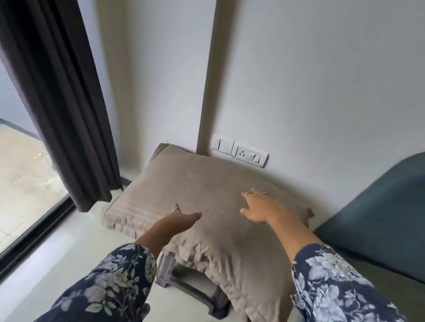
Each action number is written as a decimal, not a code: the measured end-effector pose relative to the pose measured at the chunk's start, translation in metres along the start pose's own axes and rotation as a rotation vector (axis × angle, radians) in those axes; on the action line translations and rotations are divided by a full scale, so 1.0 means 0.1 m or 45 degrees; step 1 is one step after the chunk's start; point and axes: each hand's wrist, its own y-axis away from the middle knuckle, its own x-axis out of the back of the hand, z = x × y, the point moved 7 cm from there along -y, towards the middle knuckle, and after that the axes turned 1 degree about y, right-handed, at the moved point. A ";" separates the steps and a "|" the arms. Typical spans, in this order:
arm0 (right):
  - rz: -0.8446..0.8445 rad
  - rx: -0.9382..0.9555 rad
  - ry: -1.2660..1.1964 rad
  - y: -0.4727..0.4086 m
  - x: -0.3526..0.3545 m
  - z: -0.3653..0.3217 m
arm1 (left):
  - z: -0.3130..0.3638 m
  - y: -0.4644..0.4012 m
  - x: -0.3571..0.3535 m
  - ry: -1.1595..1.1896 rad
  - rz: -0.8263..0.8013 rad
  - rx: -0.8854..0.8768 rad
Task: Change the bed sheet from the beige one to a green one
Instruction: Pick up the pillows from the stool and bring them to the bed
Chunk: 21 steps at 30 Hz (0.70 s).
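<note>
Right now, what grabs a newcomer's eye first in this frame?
The beige pillow at centre, lying on a grey stool against the wall, with both hands over it: the left hand at its near edge, the right hand spread on top. Next, the dark curtain slanting down the left beside the window, and the teal headboard at far right.
</note>
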 end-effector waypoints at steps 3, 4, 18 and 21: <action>-0.065 0.055 -0.020 -0.68 0.05 0.15 | 0.09 -0.41 -0.06 0.197 0.045 0.129; -0.080 0.081 -0.028 -0.95 0.07 0.21 | 0.10 -0.57 -0.11 0.284 0.052 0.209; -0.365 0.006 -0.352 -2.86 -0.15 0.73 | -0.48 -1.34 -0.54 1.224 0.318 0.954; -0.403 -0.026 -0.433 -2.95 -0.23 0.76 | -0.56 -1.38 -0.57 1.315 0.291 0.962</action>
